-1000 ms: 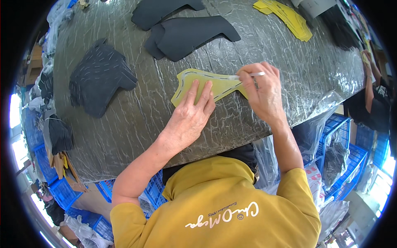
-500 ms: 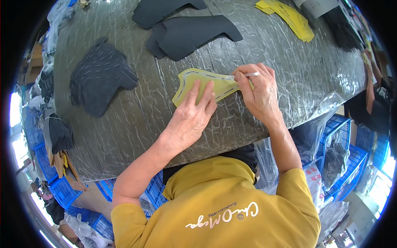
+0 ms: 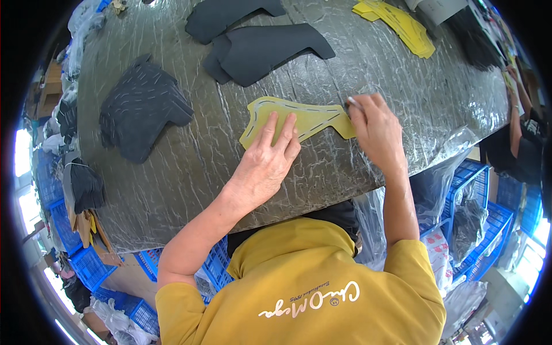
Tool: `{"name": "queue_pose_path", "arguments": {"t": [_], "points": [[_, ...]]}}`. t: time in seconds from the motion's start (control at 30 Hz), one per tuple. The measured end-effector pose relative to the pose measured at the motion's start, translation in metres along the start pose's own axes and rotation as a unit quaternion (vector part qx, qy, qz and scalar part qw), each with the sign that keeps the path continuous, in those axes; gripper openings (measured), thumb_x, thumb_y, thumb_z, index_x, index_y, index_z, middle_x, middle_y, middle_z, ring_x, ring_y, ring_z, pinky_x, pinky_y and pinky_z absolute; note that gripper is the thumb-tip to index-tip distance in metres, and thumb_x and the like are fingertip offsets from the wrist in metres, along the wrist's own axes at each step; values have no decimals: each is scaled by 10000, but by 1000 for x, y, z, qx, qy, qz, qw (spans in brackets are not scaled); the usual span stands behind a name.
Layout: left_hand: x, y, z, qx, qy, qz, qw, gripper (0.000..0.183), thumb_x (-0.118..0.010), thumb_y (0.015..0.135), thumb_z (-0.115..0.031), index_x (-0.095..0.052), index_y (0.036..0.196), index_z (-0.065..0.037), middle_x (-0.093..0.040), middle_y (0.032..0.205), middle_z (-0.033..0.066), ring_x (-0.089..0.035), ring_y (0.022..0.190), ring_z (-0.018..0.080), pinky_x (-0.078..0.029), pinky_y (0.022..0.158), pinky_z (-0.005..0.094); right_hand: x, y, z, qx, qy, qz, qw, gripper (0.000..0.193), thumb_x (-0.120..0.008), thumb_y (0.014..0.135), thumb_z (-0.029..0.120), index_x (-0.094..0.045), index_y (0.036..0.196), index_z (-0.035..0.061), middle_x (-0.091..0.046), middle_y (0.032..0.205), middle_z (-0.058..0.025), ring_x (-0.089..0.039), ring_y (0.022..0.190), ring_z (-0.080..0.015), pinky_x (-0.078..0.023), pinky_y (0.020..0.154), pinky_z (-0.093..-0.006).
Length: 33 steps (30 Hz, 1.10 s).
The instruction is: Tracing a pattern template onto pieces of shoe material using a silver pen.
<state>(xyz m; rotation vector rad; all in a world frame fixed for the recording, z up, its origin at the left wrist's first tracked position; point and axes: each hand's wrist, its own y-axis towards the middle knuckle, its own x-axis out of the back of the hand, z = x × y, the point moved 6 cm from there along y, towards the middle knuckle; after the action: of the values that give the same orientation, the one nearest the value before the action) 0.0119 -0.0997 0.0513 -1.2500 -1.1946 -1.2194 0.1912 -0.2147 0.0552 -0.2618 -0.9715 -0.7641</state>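
A pale yellow slotted template lies flat on the table, with dark slots along its edges. My left hand rests on its left part, fingers stretched out and pressing it down. At its right end my right hand is closed round a slim white marking pen, partly hidden by the fingers and a little blurred. The pen's tip cannot be made out. Left of the template lies a stack of dark pieces bearing short white dashes. Beyond the template are plain dark cut pieces.
The table has a shiny plastic cover. Yellow cut pieces lie at the far right. Blue crates stand below the table's right edge, with others at left. A tied dark bundle sits at the left edge. Another person's arm shows far right.
My right hand has moved right with the pen, from the template's upper edge to its right end, uncovering more of the template. My left hand stays in place.
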Motion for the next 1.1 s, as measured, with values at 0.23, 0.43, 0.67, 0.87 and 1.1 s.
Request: {"name": "queue_pose_path", "arguments": {"t": [0.23,0.43,0.67,0.87,1.1], "points": [[-2,-1,-1,10,10,-11,1000,574,-629,790,14,-548,1356,67,-403,1557,222,-435,1396,427,-466,1133,418,-4,-17,7,5,40,-5,999,211,-695,937,189,-666,1117,83,-650,988,-124,-681,889,-340,-539,761,-437],[16,-14,16,49,-168,-137,975,578,-649,876,-52,-501,1429,29,-423,1532,220,-449,1376,410,-390,1157,477,2,-8,-39,-68,463,-65,881,152,-747,946,138,-715,1041,24,-704,870,-8,-608,743,-65,-503,690,-249],[1,-34,51,304,-163,-77,935,435,-728,818,-30,-540,1210,-25,-504,1177,163,-505,1166,366,-413,955,485,-7,13,-114,-134,867,-31,478,195,-590,1047,137,-587,1185,0,-569,971,-32,-388,637,-63,-319,523,-222],[-5,-42,52,303,-244,-155,908,502,-741,777,8,-461,1192,-36,-497,1162,175,-515,1139,361,-399,944,498,-9,13,-107,-109,899,-2,424,193,-552,1059,109,-553,1213,-8,-496,946,-31,-396,660,-76,-323,536,-228],[1,-101,84,354,-576,-312,668,432,-545,800,92,-457,1194,-60,-504,1058,77,-532,983,165,-470,893,332,-12,8,-131,-104,893,32,436,219,-508,1089,120,-553,1254,-17,-558,1022,-55,-365,667,-84,-308,543,-226]]}}
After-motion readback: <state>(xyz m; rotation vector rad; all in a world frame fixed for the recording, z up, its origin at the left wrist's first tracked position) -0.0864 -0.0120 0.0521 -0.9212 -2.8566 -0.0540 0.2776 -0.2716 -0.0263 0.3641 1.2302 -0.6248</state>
